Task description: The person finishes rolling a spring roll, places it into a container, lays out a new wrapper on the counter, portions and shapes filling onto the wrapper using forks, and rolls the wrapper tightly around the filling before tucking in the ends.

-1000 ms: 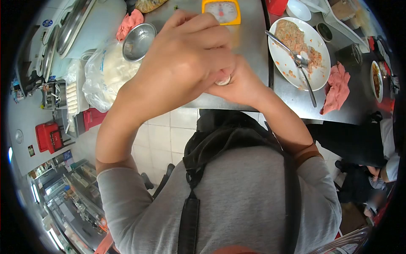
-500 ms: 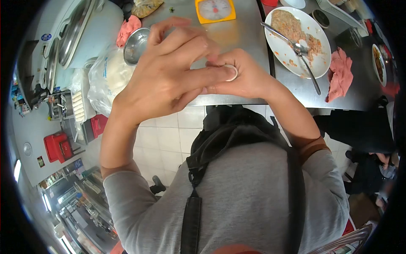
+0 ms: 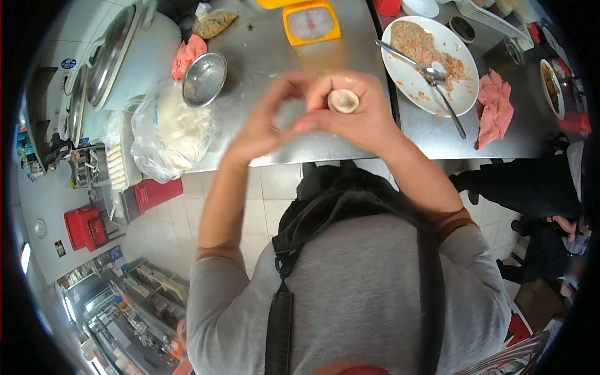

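Note:
In the head view my right hand is curled around a small round piece of pale dough, its top showing between thumb and fingers. A hollow or paler middle shows in the dough. My left hand, slightly blurred, is close beside it, thumb and fingers curved apart with nothing visible between them. To the right, a white oval plate carries minced filling with orange bits. A spoon and another long-handled utensil lie across the plate.
On the steel table stand a yellow scale, a metal bowl and a plastic bag of white dough. Pink cloths lie about. Large lidded pots stand left; another person's dark-clothed legs are at right.
My left hand has moved down and away from the dough, its thumb no longer pressing on it. The right hand has turned so the dough faces up. The whole view has shifted slightly.

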{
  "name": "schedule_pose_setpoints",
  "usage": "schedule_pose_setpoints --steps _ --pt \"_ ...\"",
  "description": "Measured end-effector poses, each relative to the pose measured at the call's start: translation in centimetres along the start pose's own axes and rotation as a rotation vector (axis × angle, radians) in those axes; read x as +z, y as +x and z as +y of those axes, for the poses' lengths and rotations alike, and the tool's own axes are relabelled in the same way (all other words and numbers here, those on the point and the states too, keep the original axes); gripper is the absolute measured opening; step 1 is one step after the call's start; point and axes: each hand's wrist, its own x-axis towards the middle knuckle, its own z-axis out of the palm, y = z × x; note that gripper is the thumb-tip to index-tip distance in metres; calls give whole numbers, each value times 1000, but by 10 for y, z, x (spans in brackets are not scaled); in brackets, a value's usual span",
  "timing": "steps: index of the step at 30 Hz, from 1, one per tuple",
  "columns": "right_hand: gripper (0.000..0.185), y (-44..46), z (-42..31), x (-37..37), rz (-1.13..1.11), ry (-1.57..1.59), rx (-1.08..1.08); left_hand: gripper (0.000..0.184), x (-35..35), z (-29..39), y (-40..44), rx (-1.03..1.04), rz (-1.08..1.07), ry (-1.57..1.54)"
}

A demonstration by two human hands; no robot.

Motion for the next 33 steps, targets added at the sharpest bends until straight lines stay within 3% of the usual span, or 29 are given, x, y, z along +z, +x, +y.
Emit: schedule_pose_setpoints --steps 3,4,5,9,11,13,14,17,19,21,23,24,25,27,28,29,31,33 --pt "35 -4 1 -12 1 -36 -49 76 61 -24 1 36 -82 -27" --pt "38 -7 -1 -11 81 16 -13 74 75 -31 3 -75 -90 -78" --pt "44 -8 -3 -11 159 68 22 71 81 -34 4 -186 -96 -127" --pt "52 -13 -12 -22 192 196 -84 68 63 -16 21 -249 -108 -18" --pt "63 -21 -17 -35 150 260 -12 65 45 -8 24 37 -154 394" --pt "71 -23 -8 -49 -90 407 -94 66 27 16 29 59 -162 451" --pt "71 -24 -6 -48 -97 408 -97 65 18 30 33 3 -201 585" --pt "76 -22 0 -43 -2 693 -192 63 -14 76 38 -28 -239 895" --pt "76 -27 3 -38 183 872 -126 63 -30 101 42 -6 -241 1073" --pt "68 -34 11 -40 185 836 59 61 -40 117 45 224 -241 1251" --pt "41 -31 23 -43 -114 484 270 59 -47 124 50 327 -301 1290" --pt "62 -27 26 -41 -243 301 370 57 -49 128 50 428 -366 1322" --pt "62 -21 29 -33 -248 307 367 57 -52 135 50 423 -368 1328" --pt "55 -9 42 -16 -228 -253 406 52 -56 152 53 324 -465 1449" --pt "44 -4 52 -9 -217 -316 252 52 -63 158 52 325 -465 1449" --pt "44 -2 54 -4 -216 -317 254 49 -70 163 50 333 -427 1348" --pt "31 9 44 11 -157 -175 468 47 -79 168 44 343 -381 1252" --pt "29 14 53 23 -104 -155 367 46 -85 172 37 123 -370 1123"
